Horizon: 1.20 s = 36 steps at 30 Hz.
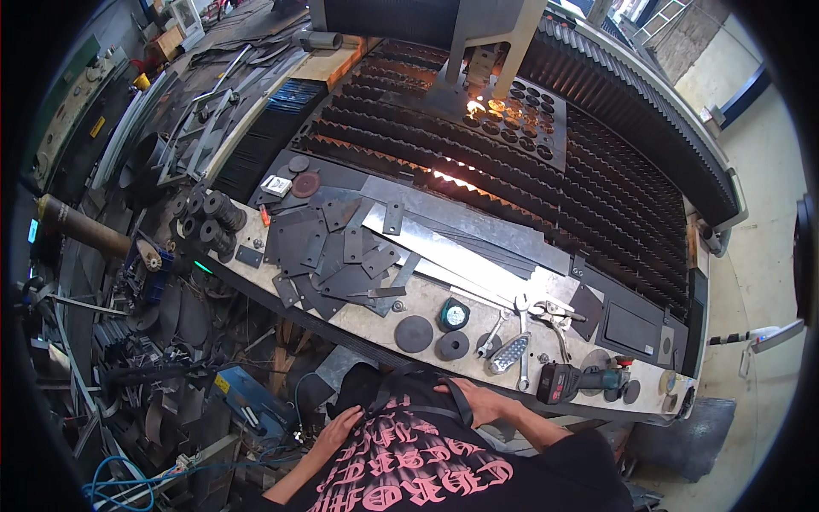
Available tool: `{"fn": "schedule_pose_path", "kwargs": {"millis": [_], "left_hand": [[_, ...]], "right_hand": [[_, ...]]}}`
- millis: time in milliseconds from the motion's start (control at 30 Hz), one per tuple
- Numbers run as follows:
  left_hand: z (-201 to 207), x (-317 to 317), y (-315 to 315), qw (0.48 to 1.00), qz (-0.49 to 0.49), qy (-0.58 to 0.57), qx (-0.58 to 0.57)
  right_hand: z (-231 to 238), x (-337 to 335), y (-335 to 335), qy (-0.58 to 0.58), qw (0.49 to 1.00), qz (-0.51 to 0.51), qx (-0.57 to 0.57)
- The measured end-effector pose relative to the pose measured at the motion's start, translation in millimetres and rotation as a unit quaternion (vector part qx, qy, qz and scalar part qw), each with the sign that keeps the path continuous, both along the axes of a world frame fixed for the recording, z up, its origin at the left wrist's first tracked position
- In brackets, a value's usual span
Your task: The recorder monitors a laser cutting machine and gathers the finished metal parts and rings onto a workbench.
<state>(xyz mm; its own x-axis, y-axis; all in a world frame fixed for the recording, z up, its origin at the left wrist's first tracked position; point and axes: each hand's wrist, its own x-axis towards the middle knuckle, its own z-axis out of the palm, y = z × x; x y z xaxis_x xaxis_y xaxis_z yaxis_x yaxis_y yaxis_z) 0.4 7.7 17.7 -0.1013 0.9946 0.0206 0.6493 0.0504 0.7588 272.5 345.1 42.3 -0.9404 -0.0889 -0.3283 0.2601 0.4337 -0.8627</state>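
Both hands rest against my black shirt with pink lettering at waist height. My left hand lies at the left side of the shirt, with its visible fingers stretched out and nothing seen in them. On the other side, my right hand lies against the waist, its fingers reaching inward. A dark strap loops beside and partly over this hand. Just beyond the hands, the bench edge holds a round dark disc, a dark ring and a teal tape measure.
A cutting machine throws sparks over a sheet with round holes. Flat steel plates pile on the bench's left. Wrenches, locking pliers and a cordless grinder lie right. Scrap metal crowds the left floor.
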Motion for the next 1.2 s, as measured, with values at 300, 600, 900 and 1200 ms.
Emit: {"fn": "schedule_pose_path", "kwargs": {"millis": [300,600,900,1200], "left_hand": [[2.4,0.2,1.7,1.0,0.002,-0.004,0.001],[-6.5,-0.6,-1.8,1.0,0.001,-0.003,0.003],[-2.4,-1.6,1.0,1.0,0.0,-0.022,0.002],[-2.8,-1.4,-0.4,1.0,0.001,-0.018,0.002]], "right_hand": [[0.2,-1.1,0.1,-0.005,1.0,-0.001,0.002],[-2.3,-1.4,0.2,0.005,1.0,0.008,0.008],[1.0,-2.3,1.0,-0.004,1.0,0.006,0.006],[0.7,-2.1,-0.2,-0.005,1.0,0.006,0.004]]}}
